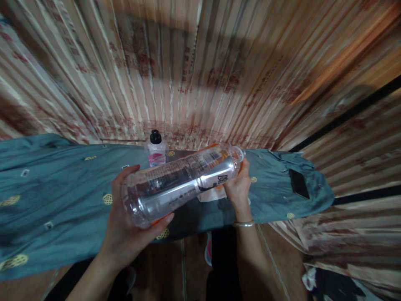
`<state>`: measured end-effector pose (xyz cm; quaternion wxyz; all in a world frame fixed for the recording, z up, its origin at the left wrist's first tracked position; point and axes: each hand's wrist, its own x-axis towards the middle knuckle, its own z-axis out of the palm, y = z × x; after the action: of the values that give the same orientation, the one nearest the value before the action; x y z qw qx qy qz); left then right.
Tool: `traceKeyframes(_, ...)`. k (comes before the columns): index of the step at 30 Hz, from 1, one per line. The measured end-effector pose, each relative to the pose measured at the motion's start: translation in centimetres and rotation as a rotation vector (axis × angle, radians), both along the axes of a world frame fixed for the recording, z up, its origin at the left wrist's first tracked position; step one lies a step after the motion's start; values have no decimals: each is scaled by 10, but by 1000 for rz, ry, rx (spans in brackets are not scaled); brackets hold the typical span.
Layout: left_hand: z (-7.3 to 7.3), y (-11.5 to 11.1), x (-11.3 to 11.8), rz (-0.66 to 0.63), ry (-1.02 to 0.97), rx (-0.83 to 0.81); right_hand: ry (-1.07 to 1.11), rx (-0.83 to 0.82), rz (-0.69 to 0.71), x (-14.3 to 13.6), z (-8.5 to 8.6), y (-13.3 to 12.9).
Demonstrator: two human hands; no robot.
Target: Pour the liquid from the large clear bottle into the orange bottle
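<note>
A clear plastic bottle [184, 184] with a printed label is held tilted above the table, its base toward the left and its neck toward the upper right. My left hand [122, 217] wraps around the base, thumb below and fingers behind. At the neck end, my right hand [239, 184] grips the bottle from behind; its fingers are partly hidden. Behind the bottle stands a small white bottle [156, 152] with a black cap and a pink label. Something white [213, 194], partly covered by the held bottle, lies near my right hand.
A teal cloth with pineapple prints [72, 179] covers the long narrow table. A dark phone [299, 184] lies at its right end. Pleated patterned curtains [188, 83] hang behind and to the right, where black bars [351, 110] cross. Dark cloth [338, 284] lies at lower right.
</note>
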<state>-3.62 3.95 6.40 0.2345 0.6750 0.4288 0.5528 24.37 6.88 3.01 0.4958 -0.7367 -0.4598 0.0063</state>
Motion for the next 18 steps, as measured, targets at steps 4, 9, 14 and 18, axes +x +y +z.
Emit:
traceKeyframes(4,1,-1,1,5,0,-7,-3,-4,3,0,0,0)
traceKeyframes(9,0,-1,2,19,-17,-11,-13,-3,5,-1,0,0)
traceKeyframes(14,4,-2,2,14,-10,-48,-11,-13,-1,0,0,-1)
traceKeyframes(18,5,-2,2,2,-20,-65,-10,-5,-1,1,-1,-1)
